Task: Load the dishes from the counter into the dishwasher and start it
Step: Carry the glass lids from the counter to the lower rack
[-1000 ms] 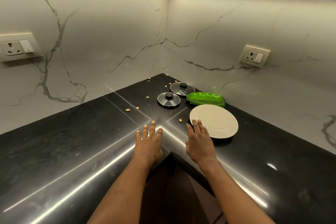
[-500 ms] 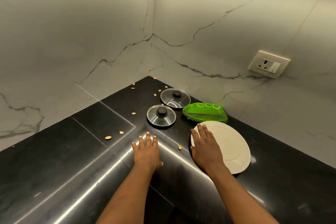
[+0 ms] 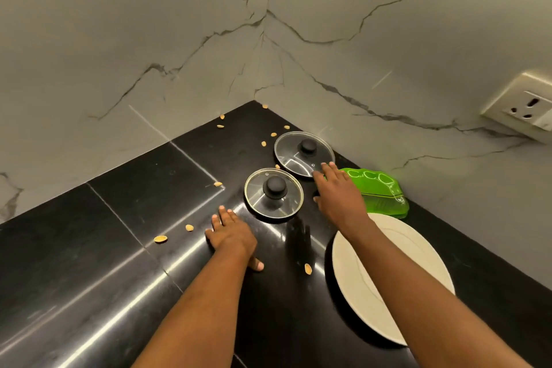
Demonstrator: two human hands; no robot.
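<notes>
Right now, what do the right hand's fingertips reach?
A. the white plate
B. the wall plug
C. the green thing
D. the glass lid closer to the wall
D: the right hand lies stretched forward with its fingertips at the rim of the far glass lid, while the forearm crosses above the white plate.

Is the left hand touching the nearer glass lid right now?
Apart. The head view shows a strip of bare black counter between the fingertips of the left hand and the rim of the nearer glass lid.
</notes>
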